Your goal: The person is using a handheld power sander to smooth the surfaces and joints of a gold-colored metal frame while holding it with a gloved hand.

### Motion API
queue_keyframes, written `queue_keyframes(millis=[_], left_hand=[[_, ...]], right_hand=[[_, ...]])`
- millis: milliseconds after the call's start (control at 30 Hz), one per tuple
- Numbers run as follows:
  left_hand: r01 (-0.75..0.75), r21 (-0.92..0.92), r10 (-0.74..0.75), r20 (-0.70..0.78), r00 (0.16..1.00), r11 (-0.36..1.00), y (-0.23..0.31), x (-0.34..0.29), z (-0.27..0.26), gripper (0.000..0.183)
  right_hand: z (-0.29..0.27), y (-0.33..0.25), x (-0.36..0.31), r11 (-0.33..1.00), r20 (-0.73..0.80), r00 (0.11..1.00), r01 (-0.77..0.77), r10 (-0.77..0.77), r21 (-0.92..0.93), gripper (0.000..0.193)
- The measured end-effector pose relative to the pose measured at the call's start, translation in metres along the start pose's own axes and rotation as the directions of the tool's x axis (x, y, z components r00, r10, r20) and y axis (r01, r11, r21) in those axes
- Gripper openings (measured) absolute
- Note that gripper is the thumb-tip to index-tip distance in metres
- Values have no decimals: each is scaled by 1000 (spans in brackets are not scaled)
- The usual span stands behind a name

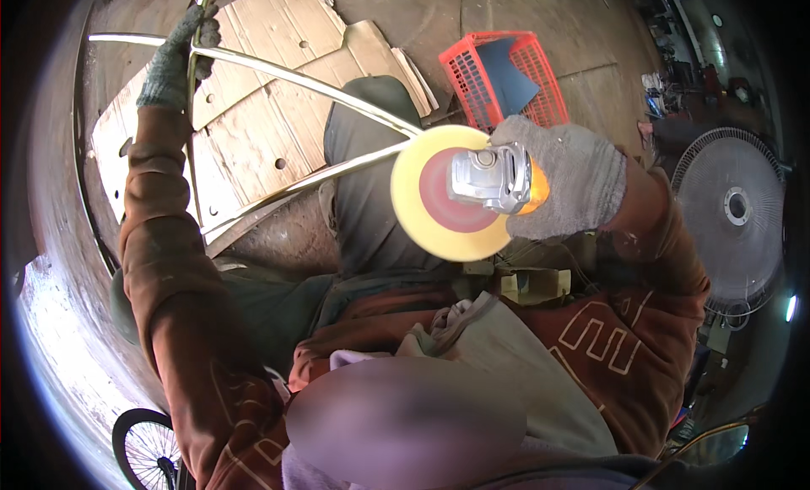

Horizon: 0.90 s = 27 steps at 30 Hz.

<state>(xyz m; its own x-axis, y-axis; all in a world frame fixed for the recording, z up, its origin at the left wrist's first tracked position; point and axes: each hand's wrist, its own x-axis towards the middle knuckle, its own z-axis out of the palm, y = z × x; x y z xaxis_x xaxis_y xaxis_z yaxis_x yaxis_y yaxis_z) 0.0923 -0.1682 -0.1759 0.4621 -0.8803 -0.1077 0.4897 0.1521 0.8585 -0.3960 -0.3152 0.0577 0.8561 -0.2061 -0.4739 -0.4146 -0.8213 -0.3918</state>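
Wears a draped grey cloth [515, 347] nearest the camera, curls the gloved left hand [177, 60] closed around the thin metal frame [312, 83] above flattened cardboard [245, 144], and wraps the gloved right hand [574, 182] round an angle grinder [498, 178], with its yellow-and-red disc [434, 191] over the frame's right end, contact unclear.

Strong white glare covers the floor [63, 342] at the lower left, while the right side is rather dim. The yellow grinder disc [412, 199] looks blurred. Straight edges bend near the black rim.
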Motion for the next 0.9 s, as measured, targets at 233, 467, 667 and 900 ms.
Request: queue_keyframes(millis=[233, 467, 667, 900], left_hand=[[-52, -79, 42, -124, 991, 996, 6, -6, 6, 47], [-52, -69, 43, -133, 990, 996, 13, -11, 13, 55], [-58, -96, 58, 2, 998, 994, 19, -17, 6, 52], [2, 87, 6, -96, 995, 996, 12, -7, 14, 45]], right_hand=[[-3, 16, -11, 984, 42, 997, -68, 62, 163, 67], [11, 46, -4, 970, -33, 994, 106, -101, 220, 69], [9, 49, 11, 966, -29, 989, 145, -142, 214, 70], [6, 34, -14, 994, 15, 1000, -15, 13, 110, 67]])
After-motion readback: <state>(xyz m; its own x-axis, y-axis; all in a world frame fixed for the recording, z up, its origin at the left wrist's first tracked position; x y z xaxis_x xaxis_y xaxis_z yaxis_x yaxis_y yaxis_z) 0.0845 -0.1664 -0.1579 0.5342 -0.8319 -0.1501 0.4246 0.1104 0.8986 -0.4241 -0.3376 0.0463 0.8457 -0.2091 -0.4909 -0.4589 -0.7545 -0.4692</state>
